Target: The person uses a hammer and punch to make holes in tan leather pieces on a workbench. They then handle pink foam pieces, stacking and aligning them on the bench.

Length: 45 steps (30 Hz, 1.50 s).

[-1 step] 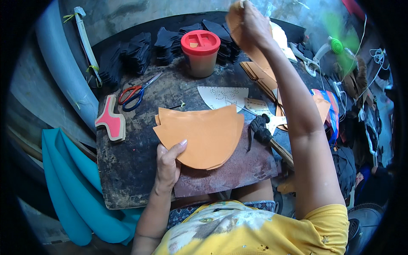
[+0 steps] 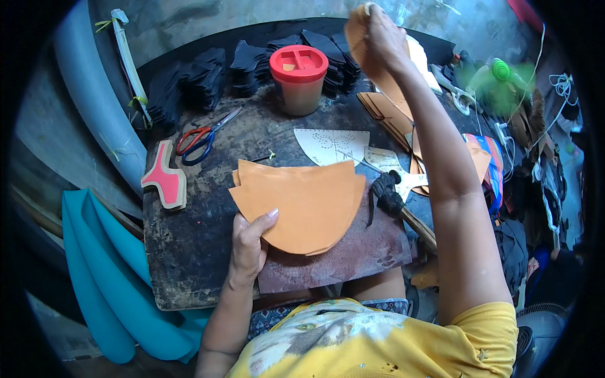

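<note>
A person seen from above sits at a dark worktable (image 2: pixel 189 252). At the centre of the frame, the left hand (image 2: pixel 249 242) rests on the lower left edge of a stack of orange fan-shaped pieces (image 2: pixel 302 201), thumb on top, fingers curled under the edge, gripping it. The right hand (image 2: pixel 381 34) reaches to the top of the frame, fingers closed around one orange piece (image 2: pixel 356 31) lifted above the table. A red-lidded jar (image 2: pixel 298 79) stands at upper centre, with black cut pieces (image 2: pixel 195 82) piled behind it. Scissors (image 2: pixel 205 135) lie at upper left, a pink shape (image 2: pixel 165 179) below them. A pale pattern (image 2: pixel 331 145) lies just above the stack.
</note>
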Available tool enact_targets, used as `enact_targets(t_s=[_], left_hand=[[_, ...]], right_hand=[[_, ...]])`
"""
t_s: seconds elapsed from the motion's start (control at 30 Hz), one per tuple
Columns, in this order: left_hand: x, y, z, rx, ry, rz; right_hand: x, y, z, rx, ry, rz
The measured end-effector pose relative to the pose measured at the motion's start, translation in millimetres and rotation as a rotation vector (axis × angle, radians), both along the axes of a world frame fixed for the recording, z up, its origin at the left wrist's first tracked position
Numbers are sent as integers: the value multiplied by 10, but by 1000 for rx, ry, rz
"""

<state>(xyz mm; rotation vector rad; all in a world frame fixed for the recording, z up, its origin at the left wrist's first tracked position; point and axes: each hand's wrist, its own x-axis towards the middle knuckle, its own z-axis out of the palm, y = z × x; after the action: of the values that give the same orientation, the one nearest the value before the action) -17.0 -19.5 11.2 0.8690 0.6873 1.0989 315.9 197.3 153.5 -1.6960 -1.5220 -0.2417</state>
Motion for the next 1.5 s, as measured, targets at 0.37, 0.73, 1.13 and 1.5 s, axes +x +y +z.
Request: enact_targets(t_s=[0.37,0.73,1.13,1.5], left_hand=[[-111,163,177,131,670,-163],[-397,412,541,27,1307,-389],[505,2246,150,709,1404,78],[890,2674,-449,886,835,280]], right_hand=[[-477,496,-667,158,-470,166],[-1281,584,-677,-409,-448,81],[-1230,528,-686,-398,-425,186],[-1182,499,-733,-283,-294,243]])
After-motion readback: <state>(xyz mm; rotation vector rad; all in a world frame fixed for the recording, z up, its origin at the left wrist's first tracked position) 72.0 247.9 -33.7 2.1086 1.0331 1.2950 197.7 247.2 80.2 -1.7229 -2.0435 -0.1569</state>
